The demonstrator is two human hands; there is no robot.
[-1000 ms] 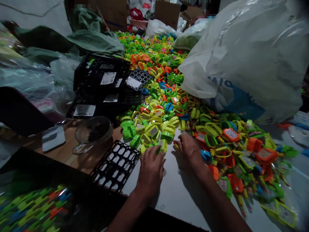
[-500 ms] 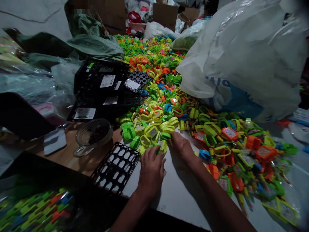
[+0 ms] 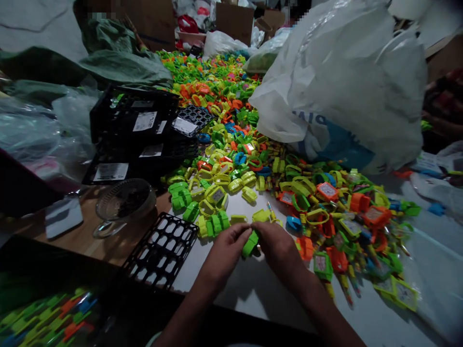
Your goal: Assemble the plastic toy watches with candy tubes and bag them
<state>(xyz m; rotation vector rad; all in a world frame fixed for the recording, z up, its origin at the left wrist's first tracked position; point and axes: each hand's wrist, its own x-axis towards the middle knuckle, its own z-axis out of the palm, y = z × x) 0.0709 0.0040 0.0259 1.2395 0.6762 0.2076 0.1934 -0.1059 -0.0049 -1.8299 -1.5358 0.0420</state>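
My left hand [image 3: 227, 253] and my right hand [image 3: 278, 246] meet above the white tabletop [image 3: 238, 294], fingertips together on a green plastic toy watch [image 3: 250, 245]. Both hands are closed on it, and fingers cover its upper part. Just beyond them lie a row of green toy watches [image 3: 217, 222] and a yellow toy watch [image 3: 263, 215]. Left of my left hand rests a black grid tray [image 3: 162, 250] with rows of openings.
A big heap of coloured toy watches [image 3: 217, 140] stretches back, spreading right. Black trays with labels [image 3: 144, 130] are stacked at left, behind a glass cup [image 3: 125, 200] with dark bits inside. A large white plastic bag [image 3: 347, 91] bulges at right.
My hands have come together, nearer to me, and now grip a green toy watch between them. Several green watches stand in a row where my left hand was. The view has shifted right.
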